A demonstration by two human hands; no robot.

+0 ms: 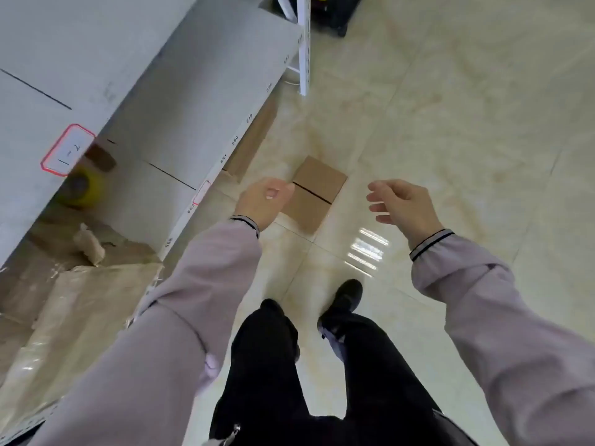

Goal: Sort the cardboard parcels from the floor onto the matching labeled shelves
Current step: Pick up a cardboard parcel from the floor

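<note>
A small brown cardboard parcel (314, 193) lies flat on the shiny tiled floor, with a dark seam across its top. My left hand (262, 201) hovers just over its left edge, fingers loosely curled, holding nothing. To the parcel's right, my right hand (401, 202) is in the air with fingers spread and empty. A white shelf unit (199, 101) runs along the left; its front edge carries small number labels and a red-framed tag (66, 149). Another cardboard parcel (252, 141) sits under the shelf.
A yellow tape roll (82, 188) and plastic-wrapped packages (74, 294) lie on the lower shelf at left. The white shelf post (303, 56) stands ahead, with a dark wheeled object (338, 14) behind it. My legs and shoes (346, 297) are below.
</note>
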